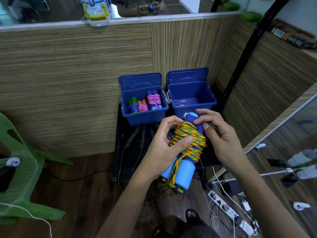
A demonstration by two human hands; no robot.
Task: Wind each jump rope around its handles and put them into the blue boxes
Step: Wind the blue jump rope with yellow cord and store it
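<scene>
Head view, nearest first:
Left hand (169,140): fingers curled around the wound bundle, thumb pressed flat on the coils, likely to stop them slipping loose.
Right hand (215,133): fingertips pinch the upper end of the handles, apparently to tuck or steady the last turn.
Jump rope (189,143): held in the air between both hands, just in front of the boxes; braided cord in orange, green and yellow, rough-looking, wrapped in tight crossing loops around two smooth, pale blue cylindrical handles with darker grips; a short end hangs below.
Right blue box (192,96): glossy hard plastic, rectangular, lid hinged back against the wall, nothing inside it; the bundle seems meant for it.
Left blue box (145,115): same make, lid open, holding three wound ropes in purple and pink.
Black table (120,134): low, dark; both boxes stand on it, with dark unwound ropes lying in front.
Green chair (18,170): perforated plastic, at far left.
</scene>
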